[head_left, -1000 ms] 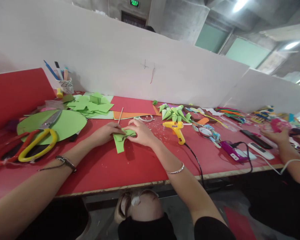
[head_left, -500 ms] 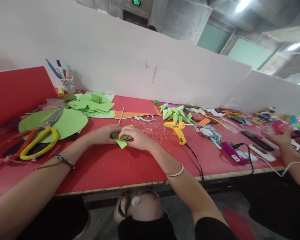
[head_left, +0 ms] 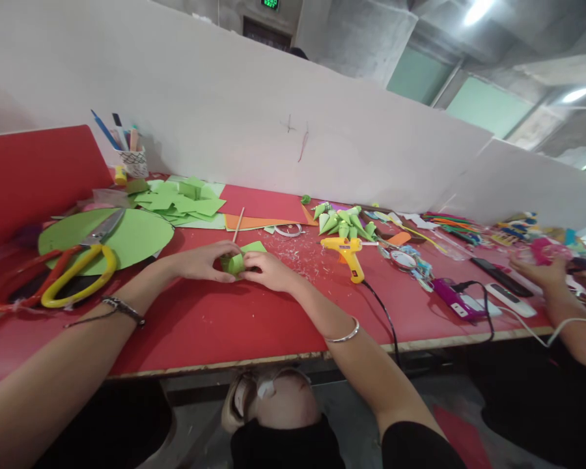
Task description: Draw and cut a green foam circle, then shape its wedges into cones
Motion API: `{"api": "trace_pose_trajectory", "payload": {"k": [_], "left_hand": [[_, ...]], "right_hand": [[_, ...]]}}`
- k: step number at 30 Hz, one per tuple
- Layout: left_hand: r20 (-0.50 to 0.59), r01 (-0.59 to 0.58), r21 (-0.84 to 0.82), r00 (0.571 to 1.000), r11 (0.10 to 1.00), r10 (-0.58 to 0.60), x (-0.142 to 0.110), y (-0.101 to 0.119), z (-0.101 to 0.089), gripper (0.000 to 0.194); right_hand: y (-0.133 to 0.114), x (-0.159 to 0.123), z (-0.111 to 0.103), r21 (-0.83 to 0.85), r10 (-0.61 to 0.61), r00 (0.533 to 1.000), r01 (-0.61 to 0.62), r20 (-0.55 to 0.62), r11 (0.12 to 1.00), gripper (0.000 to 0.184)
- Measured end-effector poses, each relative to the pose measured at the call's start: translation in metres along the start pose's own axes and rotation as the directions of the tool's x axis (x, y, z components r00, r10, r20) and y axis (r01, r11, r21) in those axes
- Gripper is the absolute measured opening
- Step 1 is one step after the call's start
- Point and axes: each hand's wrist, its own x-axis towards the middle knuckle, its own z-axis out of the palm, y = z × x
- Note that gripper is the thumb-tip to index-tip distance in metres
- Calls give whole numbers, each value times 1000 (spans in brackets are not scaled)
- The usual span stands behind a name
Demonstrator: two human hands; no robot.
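Half-curled, the left hand (head_left: 206,262) and right hand (head_left: 269,270) hold one bent green paper piece (head_left: 233,264) between their fingertips, mid-scene. Left, one pair of metal-bladed scissors (head_left: 92,241) lies on one oval sheet (head_left: 144,234); right, one yellow glue gun (head_left: 349,255).

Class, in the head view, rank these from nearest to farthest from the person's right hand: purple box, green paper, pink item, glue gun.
1. Green paper: touching the right hand, at its fingertips.
2. Glue gun: to its right.
3. Purple box: farther right.
4. Pink item: far right, at the co-worker's hand.
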Motion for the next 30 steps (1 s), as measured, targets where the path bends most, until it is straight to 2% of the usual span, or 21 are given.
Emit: {"api": "trace_pose_trajectory", "payload": {"k": [4,9,15,18,22,28,30], "left_hand": [[-78,-6,50,997,999,10,4,1,3,38],[-191,117,152,978,981,-87,9,-1,8,39],[-195,134,24,973,991,-127,10,-2,10,42],[-191,149,65,972,987,-134,10,-6,10,43],[-167,108,157,983,982,-82,11,-13,12,42],[-156,35,135,988,990,-13,13,-19,14,35],[-167,10,175,986,984,20,14,-22,14,34]], "right_hand": [[2,1,4,-77,31,999,-34,-31,996,19],[4,3,11,-151,105,990,-118,-89,982,26],[3,5,16,-196,148,984,-166,-102,966,20],[2,5,17,-215,168,980,-187,-102,958,22],[1,5,18,-214,167,976,-194,-137,957,24],[1,6,19,-195,196,970,-222,-142,955,25],[1,6,19,-200,191,971,-217,-140,955,25]]}}
